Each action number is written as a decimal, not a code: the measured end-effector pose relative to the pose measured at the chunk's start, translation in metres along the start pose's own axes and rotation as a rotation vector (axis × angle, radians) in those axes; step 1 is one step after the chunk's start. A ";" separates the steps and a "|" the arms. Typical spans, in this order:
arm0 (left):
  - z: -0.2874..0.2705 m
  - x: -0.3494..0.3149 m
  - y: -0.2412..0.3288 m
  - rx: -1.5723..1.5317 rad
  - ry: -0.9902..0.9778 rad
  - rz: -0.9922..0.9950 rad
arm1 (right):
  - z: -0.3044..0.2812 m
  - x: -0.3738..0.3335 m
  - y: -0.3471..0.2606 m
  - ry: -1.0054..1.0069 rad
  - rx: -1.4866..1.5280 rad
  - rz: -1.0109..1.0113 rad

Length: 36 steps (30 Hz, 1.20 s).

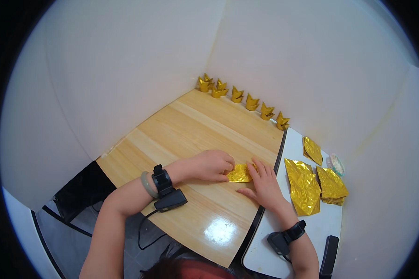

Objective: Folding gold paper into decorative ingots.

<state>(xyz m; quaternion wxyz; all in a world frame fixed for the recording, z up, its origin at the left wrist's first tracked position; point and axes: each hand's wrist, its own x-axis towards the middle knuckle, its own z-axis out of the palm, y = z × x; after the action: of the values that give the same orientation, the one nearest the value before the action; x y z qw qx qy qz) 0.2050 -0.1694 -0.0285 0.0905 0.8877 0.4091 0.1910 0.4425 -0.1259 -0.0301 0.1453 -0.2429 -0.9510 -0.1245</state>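
Note:
A strip of folded gold foil paper (239, 174) lies flat on the wooden table (181, 125), between my two hands. My left hand (212, 165) is closed, its fingertips pinching the strip's left end. On the right end rest the fingers of my right hand (265, 185); they are stretched out, with the thumb spread away from them toward me. Part of the foil's right end is hidden under those fingers.
Several crown-shaped gold foil pieces (237, 95) line the table's far edge along the white wall. A white side table (270, 242) on the right holds a large gold foil sheet (303, 186), two gold foil stacks (332, 182) and a small whitish round item (336, 164).

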 end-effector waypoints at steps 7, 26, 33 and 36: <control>0.000 -0.001 0.010 0.054 0.066 0.047 | 0.001 0.002 0.003 0.015 0.349 0.042; 0.010 0.013 -0.002 -0.258 0.074 -0.398 | 0.010 0.008 0.006 0.052 0.791 0.301; 0.015 0.014 -0.007 -0.433 0.175 -0.424 | 0.018 0.008 0.008 -0.006 0.961 0.409; 0.025 0.010 -0.012 -0.393 0.321 -0.318 | 0.015 0.011 0.004 -0.012 0.904 0.377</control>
<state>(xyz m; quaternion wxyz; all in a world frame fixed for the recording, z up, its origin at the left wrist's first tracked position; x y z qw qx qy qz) 0.2128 -0.1542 -0.0526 0.2237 0.7363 0.5074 0.3877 0.4325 -0.1133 -0.0396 0.2509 -0.3242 -0.8501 0.3307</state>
